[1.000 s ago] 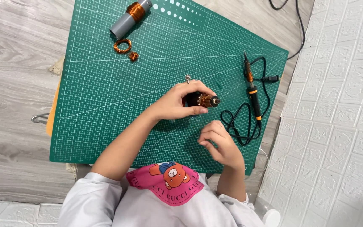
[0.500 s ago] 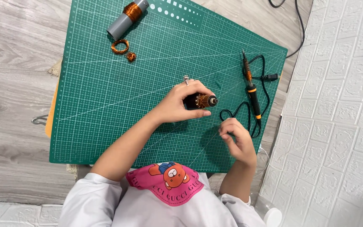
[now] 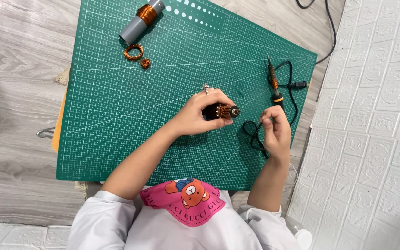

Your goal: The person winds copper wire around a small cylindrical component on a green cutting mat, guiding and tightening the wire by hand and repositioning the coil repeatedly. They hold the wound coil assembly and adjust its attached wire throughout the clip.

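My left hand [image 3: 200, 113] grips a small motor rotor [image 3: 225, 111], black with a copper-coloured end that points right, just above the green cutting mat [image 3: 130, 120]. A ring shows on one of its fingers. My right hand [image 3: 275, 132] is to the right of the rotor. Its fingers are curled at the lower black handle end of a soldering iron [image 3: 274, 85], which lies on the mat with its tip pointing away from me. The iron's black cable [image 3: 255, 136] loops beneath this hand.
A grey tube wound with copper wire [image 3: 142, 21] lies at the mat's top left, with a loose copper coil [image 3: 133, 52] and a small copper piece [image 3: 145, 63] below it. The wooden floor [image 3: 19, 92] is on the left and white textured panels [image 3: 376, 139] on the right.
My right hand has moved up and to the right, from near my body to the soldering iron's handle. My left hand still holds the rotor in about the same place.
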